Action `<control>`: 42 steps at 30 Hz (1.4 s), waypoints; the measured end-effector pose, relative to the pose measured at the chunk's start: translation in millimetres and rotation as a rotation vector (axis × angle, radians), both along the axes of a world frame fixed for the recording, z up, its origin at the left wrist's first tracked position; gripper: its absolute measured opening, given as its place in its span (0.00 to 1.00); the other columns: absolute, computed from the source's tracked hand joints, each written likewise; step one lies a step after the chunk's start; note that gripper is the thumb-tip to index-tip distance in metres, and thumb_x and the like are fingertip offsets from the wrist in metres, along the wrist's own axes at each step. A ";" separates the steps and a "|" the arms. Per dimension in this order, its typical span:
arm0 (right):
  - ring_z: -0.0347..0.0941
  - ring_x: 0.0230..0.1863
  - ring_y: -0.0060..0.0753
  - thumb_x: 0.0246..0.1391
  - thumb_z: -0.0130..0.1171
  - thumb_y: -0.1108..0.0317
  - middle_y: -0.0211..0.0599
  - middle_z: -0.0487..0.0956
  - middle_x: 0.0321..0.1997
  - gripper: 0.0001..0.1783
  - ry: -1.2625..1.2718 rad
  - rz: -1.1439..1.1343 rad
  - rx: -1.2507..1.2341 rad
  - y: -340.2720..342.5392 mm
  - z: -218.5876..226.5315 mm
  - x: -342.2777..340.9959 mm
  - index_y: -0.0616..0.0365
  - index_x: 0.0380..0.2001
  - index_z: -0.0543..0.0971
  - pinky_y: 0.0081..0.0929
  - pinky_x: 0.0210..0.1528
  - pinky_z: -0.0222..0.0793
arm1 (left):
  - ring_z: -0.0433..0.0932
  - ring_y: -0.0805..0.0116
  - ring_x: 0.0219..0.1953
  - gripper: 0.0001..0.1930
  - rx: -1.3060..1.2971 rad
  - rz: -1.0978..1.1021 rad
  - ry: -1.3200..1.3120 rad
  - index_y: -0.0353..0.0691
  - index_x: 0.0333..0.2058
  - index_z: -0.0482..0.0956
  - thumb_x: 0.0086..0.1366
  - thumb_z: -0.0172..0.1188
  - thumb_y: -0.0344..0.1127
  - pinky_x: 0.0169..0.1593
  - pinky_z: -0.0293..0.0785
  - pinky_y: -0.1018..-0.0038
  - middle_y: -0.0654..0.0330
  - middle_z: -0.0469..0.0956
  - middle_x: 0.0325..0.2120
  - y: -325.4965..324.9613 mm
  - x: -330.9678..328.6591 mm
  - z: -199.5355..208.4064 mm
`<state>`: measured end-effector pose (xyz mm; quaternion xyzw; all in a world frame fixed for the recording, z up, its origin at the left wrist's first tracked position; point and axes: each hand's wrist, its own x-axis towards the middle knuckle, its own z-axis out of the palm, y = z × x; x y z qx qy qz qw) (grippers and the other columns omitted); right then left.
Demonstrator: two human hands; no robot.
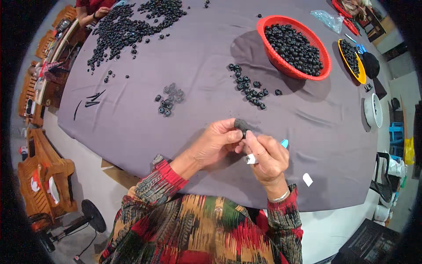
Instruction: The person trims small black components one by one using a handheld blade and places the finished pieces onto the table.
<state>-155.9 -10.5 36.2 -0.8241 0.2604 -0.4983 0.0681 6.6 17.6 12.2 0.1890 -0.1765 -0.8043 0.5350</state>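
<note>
Over the near middle of the table, my hands meet fingertip to fingertip. My left hand [216, 141] is closed in a pinch on a small black bead [244, 133], with a dark cover [240, 124] over its index fingertip. From the other side, my right hand [269, 160] presses its thumb and fingertips close to the bead. Its curled fingers also grip a slim tool, its white end [251, 159] showing on one side and its light blue end [285, 143] on the other; the middle is hidden. Beyond lie a loose group of beads [249, 88] and a smaller cluster [166, 105].
A red basket [325, 70] full of beads stands far right, near a yellow plate [361, 78] and a white bowl [368, 112]. Many beads [127, 28] spread far left, near another person's arm [85, 17]. Thin black strips [92, 104] and a white scrap [307, 179] lie nearer.
</note>
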 end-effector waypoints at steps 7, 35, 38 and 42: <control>0.69 0.19 0.24 0.35 0.65 0.79 0.29 0.75 0.27 0.20 0.019 -0.002 -0.047 0.4 1.4 0.0 0.62 0.38 0.82 0.22 0.18 0.62 | 0.76 0.75 0.27 0.06 0.001 0.082 -0.010 0.40 0.38 0.77 0.63 0.61 0.32 0.32 0.75 0.79 0.65 0.78 0.29 2.6 -5.8 5.8; 0.70 0.21 0.37 0.42 0.66 0.75 0.35 0.71 0.22 0.16 0.136 0.029 0.388 -4.2 15.9 -4.3 0.59 0.39 0.79 0.31 0.22 0.65 | 0.74 0.76 0.30 0.07 0.019 0.059 0.041 0.38 0.41 0.73 0.68 0.54 0.34 0.37 0.74 0.78 0.64 0.76 0.31 -0.3 3.3 -0.9; 0.67 0.19 0.33 0.44 0.64 0.78 0.37 0.72 0.21 0.14 0.116 0.041 0.412 -4.1 15.9 -3.2 0.62 0.38 0.79 0.28 0.21 0.62 | 0.74 0.76 0.30 0.07 0.037 0.060 0.036 0.38 0.40 0.73 0.69 0.54 0.34 0.37 0.73 0.78 0.64 0.76 0.31 -0.3 3.8 -2.3; 0.69 0.19 0.36 0.42 0.66 0.75 0.34 0.71 0.21 0.16 0.136 0.011 0.422 -3.1 13.7 -4.4 0.59 0.39 0.80 0.31 0.22 0.64 | 0.73 0.76 0.30 0.07 0.036 0.054 0.043 0.38 0.40 0.73 0.68 0.54 0.34 0.37 0.73 0.78 0.64 0.76 0.31 -0.6 3.2 1.3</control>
